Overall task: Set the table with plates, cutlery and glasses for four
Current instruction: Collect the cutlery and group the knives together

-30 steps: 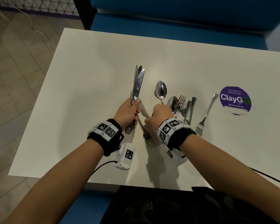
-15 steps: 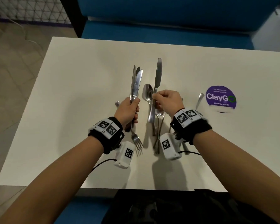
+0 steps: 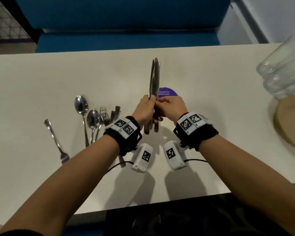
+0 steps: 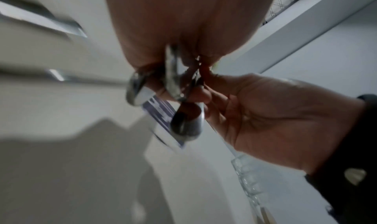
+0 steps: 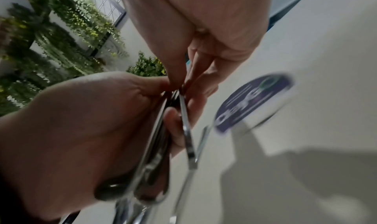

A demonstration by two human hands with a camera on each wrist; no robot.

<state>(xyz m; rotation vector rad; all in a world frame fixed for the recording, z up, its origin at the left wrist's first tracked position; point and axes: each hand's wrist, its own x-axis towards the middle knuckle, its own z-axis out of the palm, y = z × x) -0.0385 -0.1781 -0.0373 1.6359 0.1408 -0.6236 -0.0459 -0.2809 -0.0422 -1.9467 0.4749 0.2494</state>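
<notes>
Both hands meet above the middle of the white table [image 3: 41, 86]. My left hand [image 3: 146, 110] grips a bundle of table knives [image 3: 154, 79], blades pointing away from me, handles sticking out below the fist. My right hand [image 3: 170, 107] pinches the rightmost knife of that bundle against the others. In the left wrist view the rounded knife handles [image 4: 183, 124] show below the fingers. The right wrist view shows the knife handles [image 5: 155, 163] pressed side by side. Two spoons [image 3: 82, 106], forks [image 3: 104, 114] and a lone fork [image 3: 55, 140] lie on the table to the left.
A purple round sticker [image 3: 169, 91] lies on the table just beyond the hands. At the right edge stand stacked clear glasses [image 3: 283, 70] and a stack of beige plates [image 3: 289, 121], blurred. A blue bench [image 3: 126, 38] runs along the far side.
The right hand lifted one knife off the pile and brought it to the knives in the left hand. The view swung right, so the remaining cutlery now lies left and glasses appear.
</notes>
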